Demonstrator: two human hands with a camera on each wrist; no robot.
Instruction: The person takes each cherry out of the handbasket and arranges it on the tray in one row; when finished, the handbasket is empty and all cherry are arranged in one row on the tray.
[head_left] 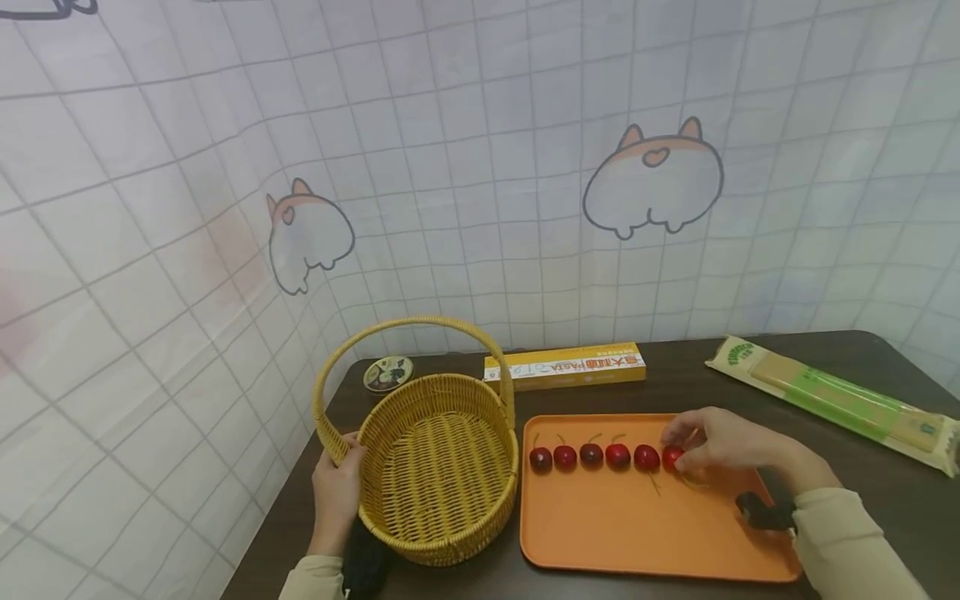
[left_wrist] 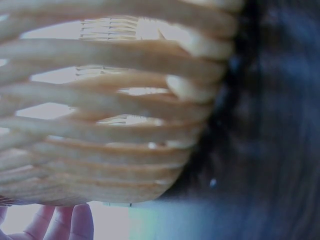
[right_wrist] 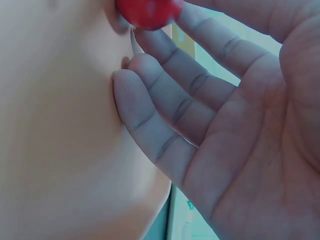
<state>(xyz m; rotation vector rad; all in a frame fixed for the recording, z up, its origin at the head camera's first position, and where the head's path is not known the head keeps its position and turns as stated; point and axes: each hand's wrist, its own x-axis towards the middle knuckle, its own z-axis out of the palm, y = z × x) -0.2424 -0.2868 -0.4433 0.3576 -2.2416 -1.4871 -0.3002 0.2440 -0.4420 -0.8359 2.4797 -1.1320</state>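
A woven yellow basket (head_left: 438, 467) with an arched handle stands on the dark table, left of an orange tray (head_left: 645, 533). My left hand (head_left: 345, 458) grips the basket's left rim at the foot of the handle. Close up in the left wrist view, the basket's weave (left_wrist: 100, 125) fills the frame, with my fingers (left_wrist: 70, 225) below it. Several red cherries (head_left: 591, 455) lie in a row on the tray. My right hand (head_left: 686, 446) pinches the rightmost cherry (head_left: 672, 457). The right wrist view shows that cherry (right_wrist: 149, 11) at my fingertips (right_wrist: 165, 115) over the tray (right_wrist: 60, 150).
A yellow box (head_left: 564, 367) and a small round tin (head_left: 387, 373) lie at the back of the table. A long green-and-beige packet (head_left: 840, 398) lies at the right. A tiled cloth with cartoon drawings hangs behind and to the left.
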